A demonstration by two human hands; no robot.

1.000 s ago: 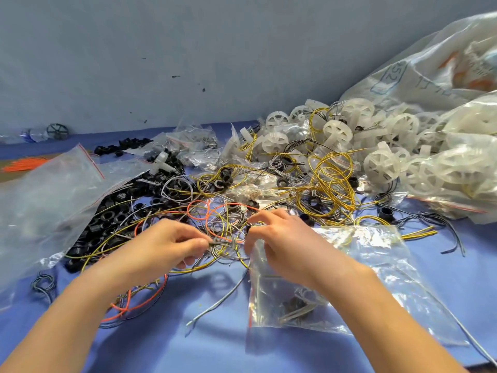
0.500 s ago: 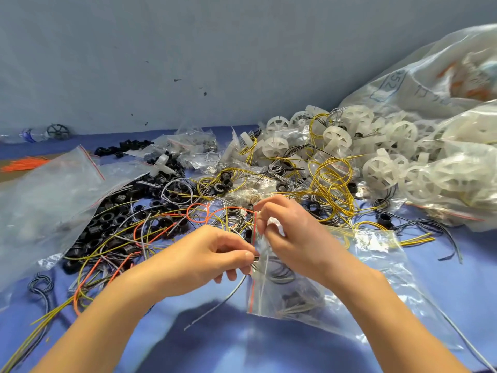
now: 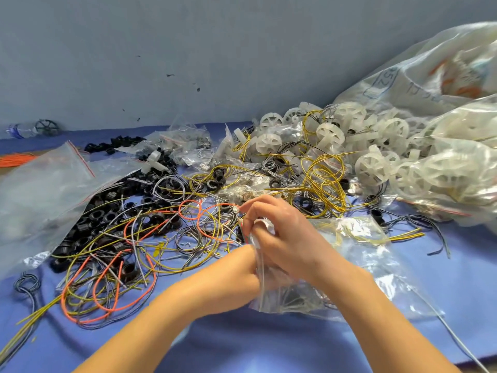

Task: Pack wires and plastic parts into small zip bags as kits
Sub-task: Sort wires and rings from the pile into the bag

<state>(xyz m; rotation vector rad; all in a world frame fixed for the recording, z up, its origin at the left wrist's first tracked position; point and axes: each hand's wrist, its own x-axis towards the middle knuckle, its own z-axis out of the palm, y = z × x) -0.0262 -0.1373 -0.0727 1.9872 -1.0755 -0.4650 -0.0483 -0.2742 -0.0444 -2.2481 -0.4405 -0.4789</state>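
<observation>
Blue bench heaped with wires and rings — my right hand pinches the bag open, left hand inside, grip unseen — one kit part-filled, plenty left.

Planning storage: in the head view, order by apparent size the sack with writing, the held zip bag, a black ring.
1. Sack
2. Zip bag, though nearer the camera
3. Black ring

Blue worktop. Left of the hands: orange wires, glossy black rings. Beyond them, dark-flecked yellow wires and, rightward, milky white wheels. The zip bag they hold is clear.
</observation>
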